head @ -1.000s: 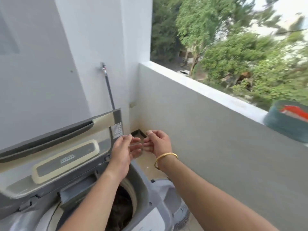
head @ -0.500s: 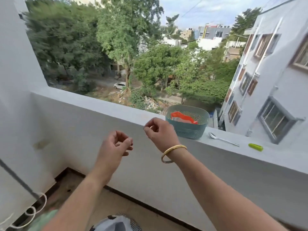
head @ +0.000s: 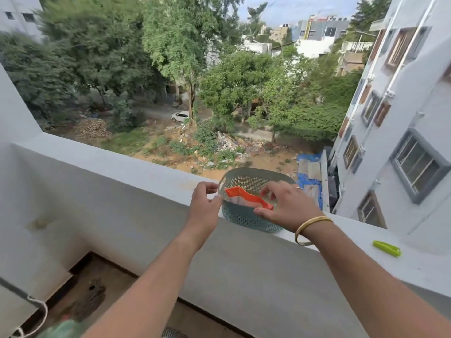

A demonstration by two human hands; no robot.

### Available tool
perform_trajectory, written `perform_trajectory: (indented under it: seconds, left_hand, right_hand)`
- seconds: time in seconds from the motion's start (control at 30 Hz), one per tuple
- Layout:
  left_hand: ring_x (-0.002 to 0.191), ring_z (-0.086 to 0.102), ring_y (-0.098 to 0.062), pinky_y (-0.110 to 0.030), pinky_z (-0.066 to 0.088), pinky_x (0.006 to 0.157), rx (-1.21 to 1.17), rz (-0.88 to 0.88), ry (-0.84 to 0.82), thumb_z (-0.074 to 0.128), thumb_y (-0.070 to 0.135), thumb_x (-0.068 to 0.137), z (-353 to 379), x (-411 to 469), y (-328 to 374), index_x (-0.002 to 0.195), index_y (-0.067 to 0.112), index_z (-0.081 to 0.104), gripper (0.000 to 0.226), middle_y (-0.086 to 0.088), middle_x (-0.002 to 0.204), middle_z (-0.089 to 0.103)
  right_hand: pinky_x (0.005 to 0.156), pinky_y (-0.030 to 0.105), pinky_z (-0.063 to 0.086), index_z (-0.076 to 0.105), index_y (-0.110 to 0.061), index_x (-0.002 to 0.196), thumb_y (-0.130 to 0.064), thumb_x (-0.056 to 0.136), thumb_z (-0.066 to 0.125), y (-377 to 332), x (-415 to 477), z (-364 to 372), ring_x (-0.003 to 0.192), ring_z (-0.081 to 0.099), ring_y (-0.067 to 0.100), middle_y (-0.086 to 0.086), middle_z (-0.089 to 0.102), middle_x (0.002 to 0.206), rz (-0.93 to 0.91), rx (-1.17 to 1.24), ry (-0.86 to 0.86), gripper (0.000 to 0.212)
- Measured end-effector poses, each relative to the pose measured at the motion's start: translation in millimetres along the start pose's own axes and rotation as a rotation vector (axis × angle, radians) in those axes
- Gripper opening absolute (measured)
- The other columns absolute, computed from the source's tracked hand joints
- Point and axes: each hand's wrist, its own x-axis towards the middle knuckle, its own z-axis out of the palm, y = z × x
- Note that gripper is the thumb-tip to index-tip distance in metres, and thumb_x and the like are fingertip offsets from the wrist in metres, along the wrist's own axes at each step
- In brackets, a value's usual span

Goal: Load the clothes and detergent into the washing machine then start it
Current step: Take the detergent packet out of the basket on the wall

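Detergent pouch (head: 247, 198): orange-topped packet with a pale lower body, lying slumped inside a perforated teal basket (head: 246, 218); its upper edge is wavy and appears folded over. The contents cannot be read, and its being detergent is judged from the task alone.

Basket: oval, mesh-walled, set on the flat top of the balcony ledge (head: 151, 172), close to the ledge's outer edge, with a drop to the street behind it.

Change noted: a second ago the washing machine with its raised lid was in view and both hands were held together above the drum; the view has since been turned to the ledge and both hands have been brought to the basket. The clothes step is judged finished or set aside, and the fetching of detergent begun.

Right hand (head: 286, 207): spread over the basket, fingers half open, thumb just under the orange strip; a grip on the pouch is not yet closed. A gold bangle (head: 311, 226) is worn at the wrist.

Left hand (head: 205, 206): loosely curled at the basket's left rim, touching or nearly so; nothing is seen held.

Green clip-like item (head: 386, 248): lying on the ledge top well to the right, apart from the basket.
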Motion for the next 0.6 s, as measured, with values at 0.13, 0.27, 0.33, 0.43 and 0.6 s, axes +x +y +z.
perform_trajectory:
  seconds: [0.13, 0.27, 0.33, 0.43, 0.6]
  left_hand:
    - [0.124, 0.063, -0.03, -0.051, 0.06, 0.101, -0.044, -0.234, 0.01, 0.057, 0.037, 0.111, 7, 42, -2, 0.135, 0.024, 0.054, 0.028, -0.004, 0.138, 0.059]
    - [0.121, 0.071, -0.033, -0.041, 0.068, 0.074, -0.024, -0.344, -0.162, 0.059, 0.039, 0.109, 15, 67, 5, 0.129, 0.031, 0.056, 0.022, -0.008, 0.132, 0.07]
    - [0.105, 0.076, -0.029, -0.042, 0.071, 0.075, -0.024, -0.371, -0.191, 0.055, 0.032, 0.11, 22, 71, 4, 0.127, 0.031, 0.057, 0.017, -0.011, 0.126, 0.075]
    - [0.101, 0.077, -0.03, -0.052, 0.069, 0.089, 0.007, -0.347, -0.16, 0.049, 0.029, 0.111, 28, 71, -1, 0.121, 0.031, 0.059, 0.014, -0.01, 0.12, 0.076]
    - [0.114, 0.078, -0.032, -0.057, 0.069, 0.091, -0.009, -0.349, -0.15, 0.048, 0.033, 0.111, 27, 66, -2, 0.121, 0.024, 0.059, 0.017, -0.01, 0.122, 0.078]
  right_hand:
    - [0.093, 0.046, 0.05, 0.061, -0.042, 0.108, -0.071, 0.089, 0.061, 9, 11, 20, 0.099, 0.061, 0.012, -0.018, 0.061, 0.102, -0.047, -0.05, 0.094, 0.035]
    - [0.078, 0.036, 0.056, 0.061, -0.039, 0.09, -0.058, 0.093, 0.069, 14, 19, 27, 0.085, 0.058, 0.011, -0.013, 0.056, 0.094, -0.121, 0.089, 0.079, 0.02]
    - [0.074, 0.033, 0.055, 0.063, -0.036, 0.084, -0.053, 0.092, 0.073, 20, 23, 29, 0.081, 0.057, 0.01, -0.011, 0.056, 0.093, -0.141, 0.158, 0.073, 0.022]
    - [0.071, 0.032, 0.053, 0.073, -0.029, 0.081, -0.043, 0.092, 0.078, 26, 29, 30, 0.079, 0.059, 0.009, -0.01, 0.06, 0.088, -0.162, 0.229, 0.101, 0.018]
    - [0.068, 0.037, 0.055, 0.081, -0.021, 0.084, -0.028, 0.093, 0.079, 24, 45, 25, 0.076, 0.062, 0.01, -0.009, 0.067, 0.08, -0.159, 0.255, 0.152, 0.011]
